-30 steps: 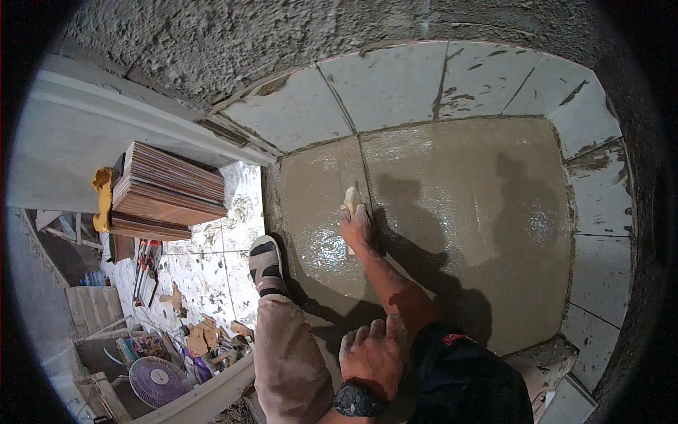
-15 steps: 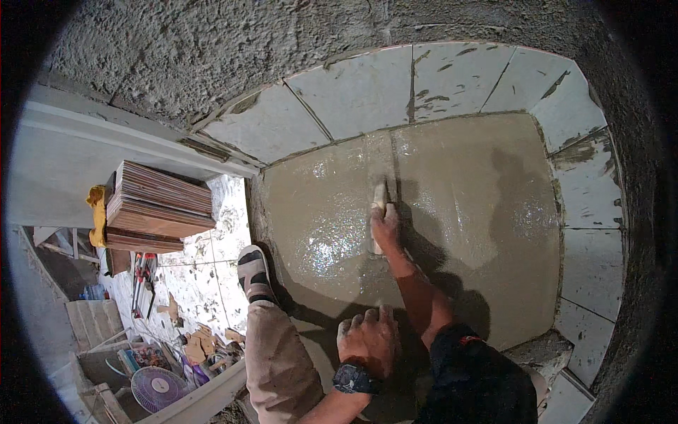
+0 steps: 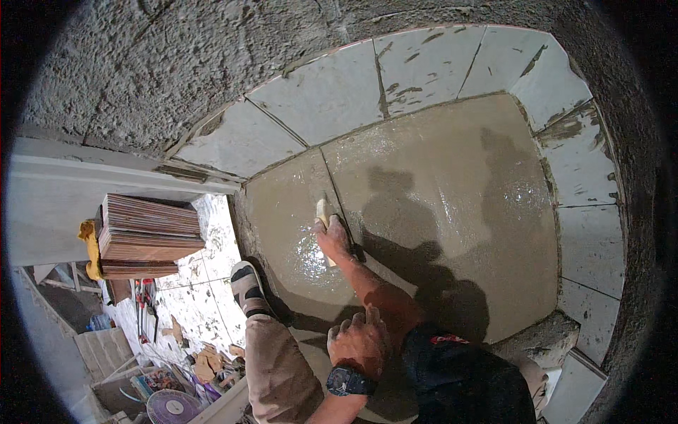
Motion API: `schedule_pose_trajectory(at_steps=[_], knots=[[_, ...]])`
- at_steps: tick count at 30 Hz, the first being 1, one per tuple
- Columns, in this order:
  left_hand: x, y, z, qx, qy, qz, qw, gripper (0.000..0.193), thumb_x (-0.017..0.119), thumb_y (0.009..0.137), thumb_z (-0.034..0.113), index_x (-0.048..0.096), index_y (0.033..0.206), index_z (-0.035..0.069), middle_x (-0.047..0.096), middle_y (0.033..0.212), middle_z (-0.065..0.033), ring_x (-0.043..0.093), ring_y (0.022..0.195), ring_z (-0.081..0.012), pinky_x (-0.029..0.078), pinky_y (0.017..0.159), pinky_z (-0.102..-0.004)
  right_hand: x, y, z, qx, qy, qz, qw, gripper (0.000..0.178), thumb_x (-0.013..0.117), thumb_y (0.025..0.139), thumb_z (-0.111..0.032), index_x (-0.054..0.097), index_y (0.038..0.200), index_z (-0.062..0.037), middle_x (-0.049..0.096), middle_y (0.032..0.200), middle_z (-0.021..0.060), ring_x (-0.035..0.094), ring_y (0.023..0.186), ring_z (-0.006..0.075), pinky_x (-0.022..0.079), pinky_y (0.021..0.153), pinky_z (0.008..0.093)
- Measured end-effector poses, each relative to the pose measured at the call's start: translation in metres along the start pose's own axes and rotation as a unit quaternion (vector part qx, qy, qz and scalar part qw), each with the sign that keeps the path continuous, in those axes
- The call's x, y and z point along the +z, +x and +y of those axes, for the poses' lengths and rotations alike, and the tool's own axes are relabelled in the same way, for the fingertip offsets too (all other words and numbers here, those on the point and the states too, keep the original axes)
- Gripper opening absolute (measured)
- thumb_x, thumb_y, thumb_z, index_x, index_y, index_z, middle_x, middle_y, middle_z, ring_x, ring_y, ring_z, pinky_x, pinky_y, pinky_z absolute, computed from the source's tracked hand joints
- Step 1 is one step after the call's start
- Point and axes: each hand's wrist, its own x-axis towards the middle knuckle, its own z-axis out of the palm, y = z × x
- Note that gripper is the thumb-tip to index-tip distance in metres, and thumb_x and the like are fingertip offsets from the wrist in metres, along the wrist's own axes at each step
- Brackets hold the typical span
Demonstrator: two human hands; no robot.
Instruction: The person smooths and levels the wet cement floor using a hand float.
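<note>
My right hand (image 3: 333,239) grips the pale handle of a plastering trowel (image 3: 323,208). Its long blade lies flat on a wet grey-brown layer of mortar (image 3: 452,184), and a dark line runs along the blade's right edge. Nearer to me is my left hand (image 3: 359,344), with a dark watch on the wrist. Its fingers are curled under, the thumb sticks forward, and whatever may be inside them is hidden. Mortar smears cover both hands.
Light tiles (image 3: 318,92), smeared with mortar, line the walls around the mortar. A stack of tiles (image 3: 148,230) stands at left on a spotted white floor (image 3: 205,283). My sandalled foot (image 3: 248,286) rests by the mortar's left edge. A purple fan (image 3: 173,408) sits lower left.
My right hand has swept the trowel to the left across the wet mortar. The left hand stays curled in nearly the same place. The view has tilted and shifted slightly.
</note>
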Motion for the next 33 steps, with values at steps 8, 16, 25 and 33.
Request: schedule_pose_trajectory(at_steps=[8,16,25,33], knots=[[-0.007,0.002,0.004,-0.027,0.015,-0.069,0.997,0.03,0.046,0.084,0.03,0.056,0.106,0.012,0.06,0.098,-0.0093,0.059,0.093,-0.0271,0.043,0.082,-0.0424,-0.077,0.032,0.038,-0.081,-0.02,0.064,0.994,0.037,0.054,0.084,-0.033,0.05,0.089,0.0031,0.057,0.078,0.026,0.056,0.078,0.044,0.043,0.066,0.0456],[-0.005,-0.003,0.008,-0.007,0.058,-0.098,0.993,0.033,0.045,0.081,0.025,0.056,0.108,0.01,0.06,0.099,-0.0121,0.059,0.089,-0.0294,0.043,0.083,-0.0453,-0.186,0.062,0.059,-0.029,0.005,0.006,1.0,0.044,0.052,0.084,-0.038,0.05,0.093,0.0055,0.058,0.08,0.0262,0.056,0.078,0.0432,0.044,0.068,0.0465],[0.019,-0.011,0.008,-0.068,0.057,-0.063,0.994,0.026,0.044,0.081,0.024,0.059,0.095,0.008,0.062,0.088,-0.0135,0.06,0.083,-0.0309,0.044,0.077,-0.0457,-0.28,0.103,0.101,0.006,0.089,0.028,0.996,0.028,0.052,0.087,-0.032,0.052,0.082,-0.005,0.05,0.057,0.0022,0.046,0.043,0.0136,0.039,0.04,0.0325],[0.023,-0.01,0.003,0.009,0.065,-0.072,0.995,0.036,0.056,0.075,0.027,0.058,0.105,0.007,0.059,0.077,-0.0143,0.059,0.074,-0.033,0.043,0.081,-0.0464,-0.368,0.119,0.11,0.063,0.175,-0.004,0.982,0.026,0.048,0.088,-0.029,0.053,0.074,-0.0084,0.05,0.057,0.0026,0.048,0.044,0.0146,0.041,0.04,0.0317]])
